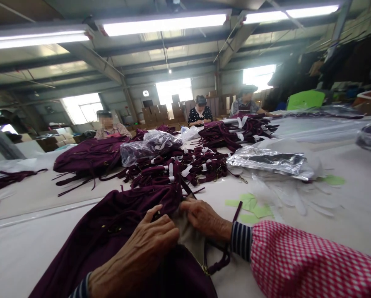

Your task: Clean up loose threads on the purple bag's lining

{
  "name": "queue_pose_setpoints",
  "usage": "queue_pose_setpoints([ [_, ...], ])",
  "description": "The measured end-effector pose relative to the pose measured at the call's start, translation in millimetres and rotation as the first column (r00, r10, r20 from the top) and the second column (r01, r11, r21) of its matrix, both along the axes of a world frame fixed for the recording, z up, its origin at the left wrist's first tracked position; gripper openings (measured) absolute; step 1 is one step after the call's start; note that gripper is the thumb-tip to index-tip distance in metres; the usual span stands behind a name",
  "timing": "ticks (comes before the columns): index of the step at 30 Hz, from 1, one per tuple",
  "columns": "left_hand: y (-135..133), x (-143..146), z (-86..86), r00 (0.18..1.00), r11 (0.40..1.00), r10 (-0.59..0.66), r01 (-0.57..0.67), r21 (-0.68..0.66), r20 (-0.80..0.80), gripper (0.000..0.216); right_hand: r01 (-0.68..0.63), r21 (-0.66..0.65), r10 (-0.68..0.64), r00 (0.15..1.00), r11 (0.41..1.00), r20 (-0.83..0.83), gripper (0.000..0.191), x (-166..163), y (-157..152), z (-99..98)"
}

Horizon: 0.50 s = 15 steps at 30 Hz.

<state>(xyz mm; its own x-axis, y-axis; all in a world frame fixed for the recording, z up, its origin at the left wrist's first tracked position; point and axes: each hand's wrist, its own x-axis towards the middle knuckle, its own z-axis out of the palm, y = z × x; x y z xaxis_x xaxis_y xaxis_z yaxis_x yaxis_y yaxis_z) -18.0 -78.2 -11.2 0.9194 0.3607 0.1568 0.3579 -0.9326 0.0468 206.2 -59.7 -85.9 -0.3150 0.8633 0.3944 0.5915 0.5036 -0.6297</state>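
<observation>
A dark purple fabric bag (89, 231) lies on the white table in front of me, with brass-coloured fittings and an open zipper (194, 254). Beige lining shows through the gap. My left hand (142, 242) rests over the bag with its fingers curled into the purple fabric near the opening. At the opposite edge, my right hand (205, 218) is closed on the bag by the beige lining, its fingertips partly hidden. A thin purple strap (219, 263) hangs from the bag below my right wrist.
Beyond the bag lie a heap of purple straps (198, 165), another purple bag (86, 155) and a silvery plastic packet (269, 161). Green paper pieces (254, 207) are scattered at right. Three people sit across the table, one in a dotted top (200, 115).
</observation>
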Motion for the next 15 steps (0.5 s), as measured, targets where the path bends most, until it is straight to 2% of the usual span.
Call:
queue_pose_setpoints([
  [4,1,-5,1.4,0.997,0.993,0.037,-0.044,0.109,0.069,0.025,-0.047,0.059,0.053,0.993,0.997,-0.105,0.036,1,-5,-6.8],
  [8,0,-7,-5.2,0.993,0.984,0.054,-0.071,0.165,0.104,0.026,-0.197,0.078,0.196,0.980,0.977,0.020,0.048,2,-8,-5.7],
  [15,8,-13,-20.4,0.990,0.981,0.022,-0.049,0.189,0.141,0.025,-0.242,0.096,0.218,0.953,0.966,0.209,0.051,3,-17,-4.3],
])
